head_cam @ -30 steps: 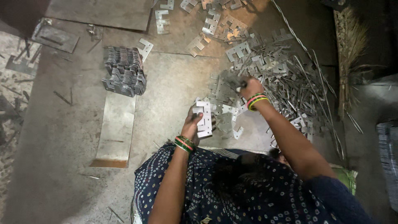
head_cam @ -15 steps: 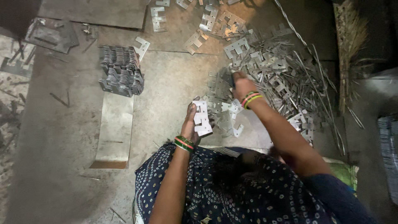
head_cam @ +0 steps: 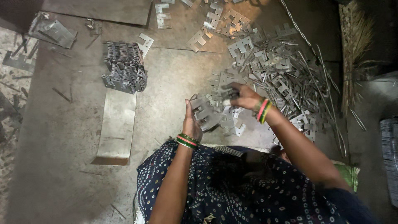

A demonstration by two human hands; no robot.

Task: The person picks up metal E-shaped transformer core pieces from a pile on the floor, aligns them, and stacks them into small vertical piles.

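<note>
Metal plates (head_cam: 207, 114) stay gripped in our left hand (head_cam: 191, 124); our right hand (head_cam: 244, 96) has swung back from one o'clock, pinching another plate (head_cam: 226, 88).

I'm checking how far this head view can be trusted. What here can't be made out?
- How many metal plates the left hand holds: they overlap.
- Right hand fingertips: they blend into the loose pile.
- Stacked plates: too small to count.
- Object at the right edge: cut off by the frame.
- Lap and legs: hidden under the patterned cloth.
</note>
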